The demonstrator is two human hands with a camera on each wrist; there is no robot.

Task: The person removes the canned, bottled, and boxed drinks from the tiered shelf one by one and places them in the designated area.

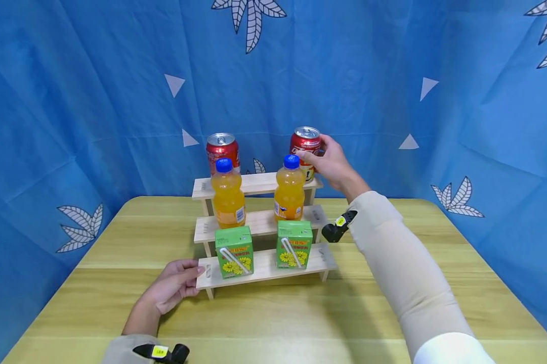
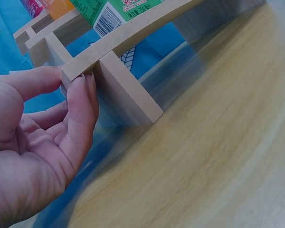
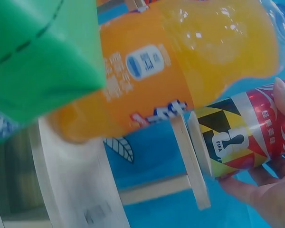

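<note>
My right hand (image 1: 333,164) grips a red soda can (image 1: 306,141) at the right end of the top step of a wooden rack (image 1: 259,183). In the right wrist view, the base of that can (image 3: 232,137) is right at the step's surface, with fingers and thumb around its body. My left hand (image 1: 175,285) pinches the left end of the bottom step between thumb and fingers. The left wrist view shows this hand (image 2: 42,128) on the board's corner (image 2: 80,64), beside a leg that stands on the table.
Another red can (image 1: 221,150) stands at the top left. Two orange drink bottles (image 1: 228,197) (image 1: 289,192) occupy the middle step, and two green drink cartons (image 1: 234,253) (image 1: 294,245) the bottom one. The rack is on a wooden table (image 1: 273,323) before a blue curtain (image 1: 346,65).
</note>
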